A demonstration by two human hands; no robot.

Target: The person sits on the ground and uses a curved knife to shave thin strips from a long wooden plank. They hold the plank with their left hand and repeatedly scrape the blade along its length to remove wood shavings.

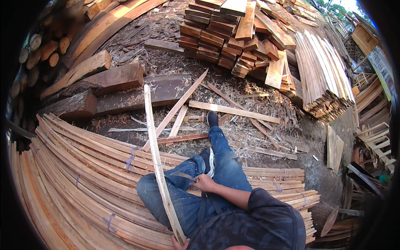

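Note:
Across my bent left leg slants a long, pale wooden strip (155, 146), its far end raised over the shavings. My left hand (180, 242) is closed around the strip's near end, low in the view. In front of my lap, my right hand (203, 183) is closed on the handle of a knife (182, 175). The blade points left and reaches close to the strip; whether it touches cannot be made out. A dark strap (202, 207) hangs below my right hand over the jeans.
I sit on bundled wooden strips (96, 175) tied with purple bands. Loose strips (234, 111) and shavings litter the ground by my feet. Thick beams (96, 79) lie ahead left, with stacked logs behind. Stacked planks (216, 37) stand ahead, and pale strips (323, 71) to the right.

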